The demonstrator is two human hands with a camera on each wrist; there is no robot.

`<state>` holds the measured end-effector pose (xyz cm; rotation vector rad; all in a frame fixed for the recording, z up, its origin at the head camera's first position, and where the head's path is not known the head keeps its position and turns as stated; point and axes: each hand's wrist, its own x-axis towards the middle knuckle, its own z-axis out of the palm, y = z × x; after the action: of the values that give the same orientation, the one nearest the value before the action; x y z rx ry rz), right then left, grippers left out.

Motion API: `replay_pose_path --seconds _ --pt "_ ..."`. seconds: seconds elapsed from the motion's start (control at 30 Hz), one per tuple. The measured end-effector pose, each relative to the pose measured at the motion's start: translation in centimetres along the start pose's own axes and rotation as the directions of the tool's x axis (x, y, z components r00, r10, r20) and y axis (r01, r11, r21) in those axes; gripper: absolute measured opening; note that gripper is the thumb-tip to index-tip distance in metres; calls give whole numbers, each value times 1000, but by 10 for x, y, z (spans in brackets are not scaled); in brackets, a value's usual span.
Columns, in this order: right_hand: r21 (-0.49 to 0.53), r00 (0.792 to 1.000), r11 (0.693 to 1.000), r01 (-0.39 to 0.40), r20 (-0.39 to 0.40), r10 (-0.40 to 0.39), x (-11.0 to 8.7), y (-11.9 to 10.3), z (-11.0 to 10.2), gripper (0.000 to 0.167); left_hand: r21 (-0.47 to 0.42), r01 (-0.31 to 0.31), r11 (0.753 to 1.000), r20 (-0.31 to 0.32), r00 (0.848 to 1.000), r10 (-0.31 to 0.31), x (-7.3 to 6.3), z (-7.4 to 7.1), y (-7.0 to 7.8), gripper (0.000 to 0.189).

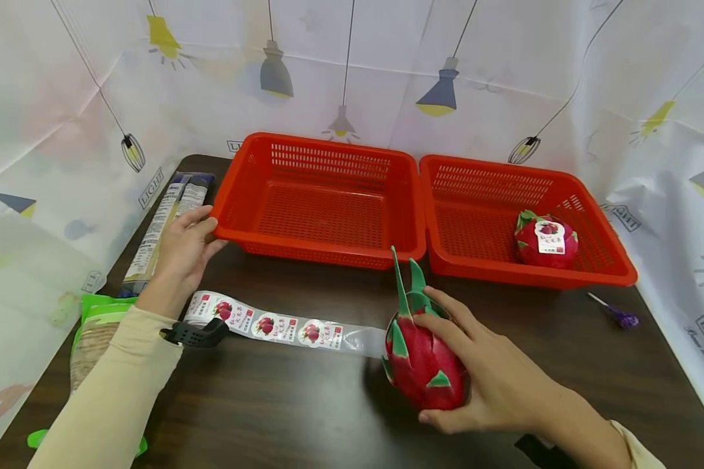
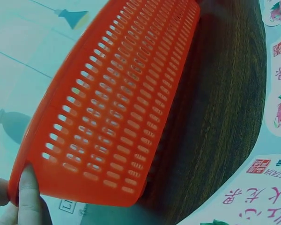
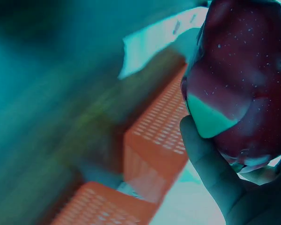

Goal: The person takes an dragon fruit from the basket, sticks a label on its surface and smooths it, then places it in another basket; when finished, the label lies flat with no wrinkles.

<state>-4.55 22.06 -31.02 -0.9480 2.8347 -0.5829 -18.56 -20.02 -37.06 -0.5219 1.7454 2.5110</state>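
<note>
My right hand (image 1: 493, 371) grips a red dragon fruit (image 1: 425, 365) with green leaf tips above the table's middle. In the right wrist view the thumb lies along the dragon fruit's skin (image 3: 246, 70). My left hand (image 1: 184, 251) pinches the left front corner of a red plastic basket (image 1: 322, 244), thumb and fingers on either side of the rim, as the left wrist view shows. That basket has nothing in it. A strip of dragon fruit labels (image 1: 287, 331) runs from a roll by my left wrist toward the held fruit, which overlaps the strip's bare end.
A second red basket (image 1: 528, 277) adjoins on the right, holding a labelled dragon fruit (image 1: 557, 254). Farther right lies a purple lollipop (image 1: 624, 319). Along the left edge are a long printed packet (image 1: 167, 225) and a green-topped bag (image 1: 96, 339). A patterned cloth (image 1: 375, 71) hangs behind.
</note>
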Motion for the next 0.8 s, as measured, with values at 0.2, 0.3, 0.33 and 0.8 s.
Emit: replay_pose_path --seconds 0.2,0.3,0.33,0.8 --pt "143 990 982 -123 86 111 -16 12 16 103 -98 26 995 22 999 -24 -1 -10 2 57" --pt "170 980 968 -184 103 169 -20 22 22 102 -143 29 989 40 999 -23 -1 -9 2 58" --pt "173 977 964 -202 104 186 -21 26 23 101 -151 30 988 44 999 -24 -1 -8 2 58" --pt "175 958 942 -286 74 277 -19 56 33 95 -116 20 993 23 1000 -18 2 5 -2 49"
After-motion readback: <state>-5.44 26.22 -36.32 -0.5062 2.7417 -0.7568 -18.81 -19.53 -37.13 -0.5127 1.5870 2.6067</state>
